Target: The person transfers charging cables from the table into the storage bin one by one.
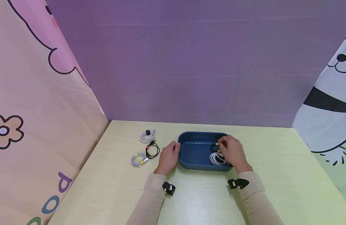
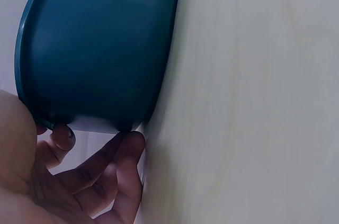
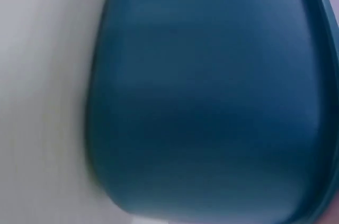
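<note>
With the grip of your right hand (image 1: pixel 235 152), you pinch the black cable (image 1: pixel 213 148) inside the blue tray (image 1: pixel 202 167), toward three o'clock, near a white coil (image 1: pixel 214 160). Your left hand (image 1: pixel 168 157) holds the tray at nine o'clock. Farther at nine, a white cable (image 1: pixel 145 137), a dark cable (image 1: pixel 154 155) and a lavender cable (image 1: pixel 134 162) lie on the counter (image 1: pixel 198 200).

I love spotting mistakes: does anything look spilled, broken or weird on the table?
Nothing stands out: the blue tray sits upright on the table, three cables beside it lie coiled, and no spill or damage shows.
</note>
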`<state>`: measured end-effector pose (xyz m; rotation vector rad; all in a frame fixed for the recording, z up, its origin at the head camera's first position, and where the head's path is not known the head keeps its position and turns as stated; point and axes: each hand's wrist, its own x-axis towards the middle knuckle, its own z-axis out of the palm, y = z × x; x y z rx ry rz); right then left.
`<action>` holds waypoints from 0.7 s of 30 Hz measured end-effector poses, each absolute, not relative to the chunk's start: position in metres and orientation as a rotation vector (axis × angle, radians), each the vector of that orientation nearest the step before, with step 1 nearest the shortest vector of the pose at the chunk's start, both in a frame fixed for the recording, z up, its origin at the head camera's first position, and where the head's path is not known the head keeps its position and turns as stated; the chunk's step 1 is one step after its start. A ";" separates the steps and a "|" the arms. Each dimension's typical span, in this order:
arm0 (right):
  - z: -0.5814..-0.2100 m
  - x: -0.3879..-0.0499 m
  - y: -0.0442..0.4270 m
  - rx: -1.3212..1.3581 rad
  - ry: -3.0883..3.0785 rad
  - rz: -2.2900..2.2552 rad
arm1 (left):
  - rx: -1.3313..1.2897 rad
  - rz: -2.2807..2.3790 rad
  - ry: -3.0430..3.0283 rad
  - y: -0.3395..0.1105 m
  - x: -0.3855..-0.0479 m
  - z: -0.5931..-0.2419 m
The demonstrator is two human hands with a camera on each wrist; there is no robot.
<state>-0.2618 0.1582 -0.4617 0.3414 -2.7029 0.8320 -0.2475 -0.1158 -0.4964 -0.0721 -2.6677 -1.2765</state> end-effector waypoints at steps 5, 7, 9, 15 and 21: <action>-0.457 -0.265 0.171 0.283 -2.605 0.960 | -0.075 -1.274 -2.671 -0.116 -0.248 -0.497; -0.456 -0.266 0.178 0.236 -2.600 0.987 | -0.076 -1.272 -2.672 -0.116 -0.247 -0.497; -0.456 -0.266 0.184 0.175 -2.622 1.019 | -0.078 -1.273 -2.672 -0.116 -0.247 -0.496; -0.458 -0.270 0.202 0.036 -2.695 1.129 | -0.075 -1.276 -2.679 -0.116 -0.247 -0.496; -0.470 -0.276 0.213 0.017 -2.708 1.201 | -0.071 -1.285 -2.671 -0.117 -0.246 -0.496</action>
